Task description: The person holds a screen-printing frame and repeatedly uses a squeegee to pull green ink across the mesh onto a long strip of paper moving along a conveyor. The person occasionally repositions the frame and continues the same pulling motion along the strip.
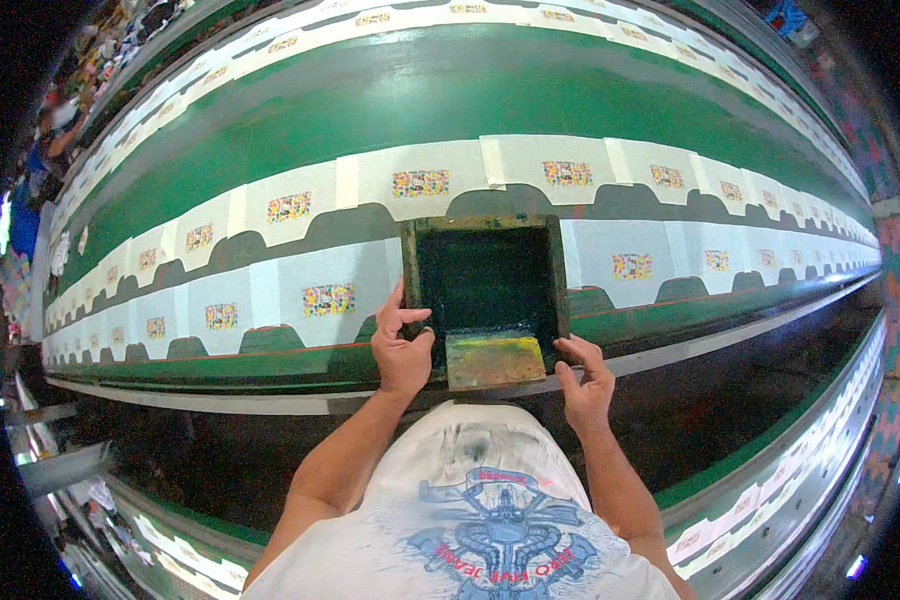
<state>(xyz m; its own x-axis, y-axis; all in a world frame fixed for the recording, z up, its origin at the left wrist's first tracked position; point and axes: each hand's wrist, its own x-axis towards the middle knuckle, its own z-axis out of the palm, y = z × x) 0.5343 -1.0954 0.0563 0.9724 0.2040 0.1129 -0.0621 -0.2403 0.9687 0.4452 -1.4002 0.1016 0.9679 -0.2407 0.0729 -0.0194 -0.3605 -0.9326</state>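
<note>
A dark-stained wooden printing screen frame [558,262] rests over the near row of printed white fabric pieces [327,262] on a long green table. Inside its near end leans a squeegee [496,362], its flat board smeared yellow and brown, over a dark, ink-stained mesh [483,280]. My left hand [403,348] grips the frame's left side, index finger stretched along the wood and another finger reaching over the rim. At the near right corner, my right hand [585,383] holds the frame with bent fingers. Neither hand visibly touches the squeegee.
Beyond the frame runs a second row of white pieces [370,188] with small colourful prints. The green table [390,95] has a pale rail [260,402] along its near edge. Another table with printed pieces [760,510] stands behind me. A person [58,125] is at the far left.
</note>
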